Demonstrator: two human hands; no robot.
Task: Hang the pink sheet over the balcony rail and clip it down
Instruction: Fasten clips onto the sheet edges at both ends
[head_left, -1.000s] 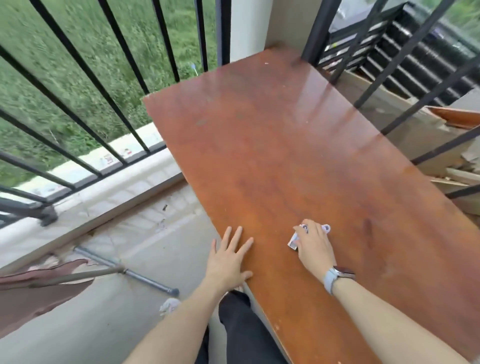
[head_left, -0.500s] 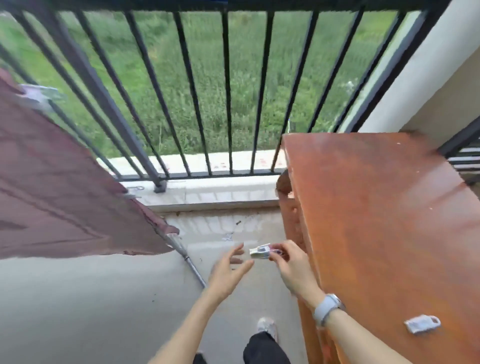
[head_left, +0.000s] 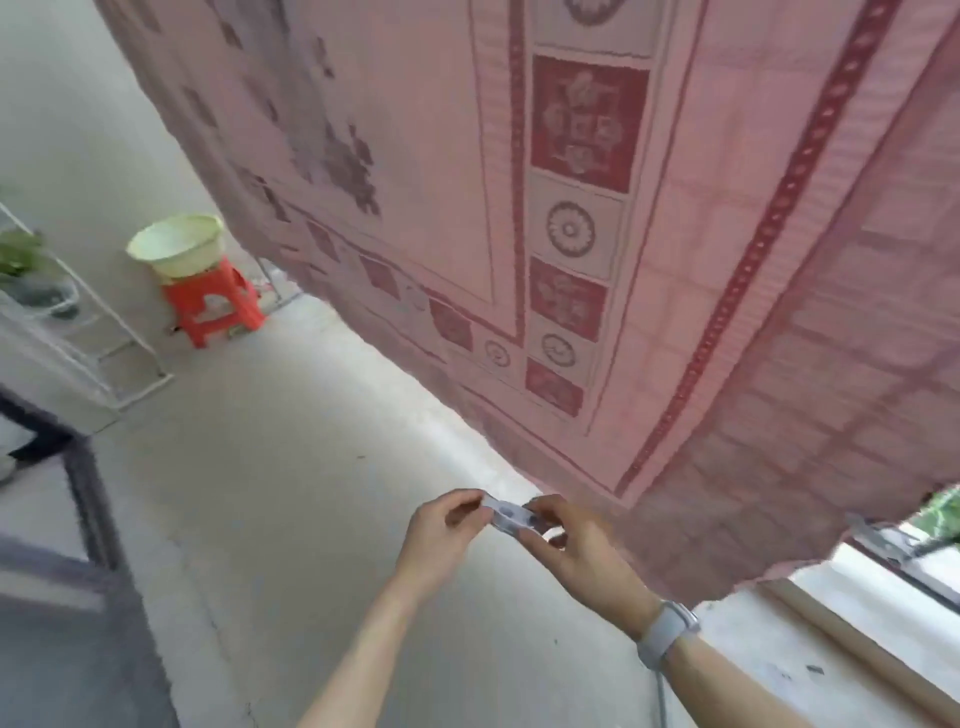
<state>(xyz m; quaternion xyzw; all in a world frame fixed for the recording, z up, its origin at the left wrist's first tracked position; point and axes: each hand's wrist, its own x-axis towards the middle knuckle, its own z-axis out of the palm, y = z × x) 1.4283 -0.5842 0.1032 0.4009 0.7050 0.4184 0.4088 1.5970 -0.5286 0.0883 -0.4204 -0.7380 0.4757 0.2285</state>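
Pinched between both hands, left hand (head_left: 441, 525) and right hand (head_left: 576, 551), fingers curled on a white clip (head_left: 511, 514), above the floor (head_left: 291, 467); beyond, hanging low, pink sheet (head_left: 649, 260).

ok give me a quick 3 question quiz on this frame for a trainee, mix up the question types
1. True or false: the white clip is already fastened on the pink sheet.
2. What holds the clip? A) the left hand alone B) both hands, with the right hand C) neither
3. Fill in: the pale basin sits on a red ____.

Key
1. False: it is pinched between the hands, below the sheet's hanging edge.
2. B
3. stool
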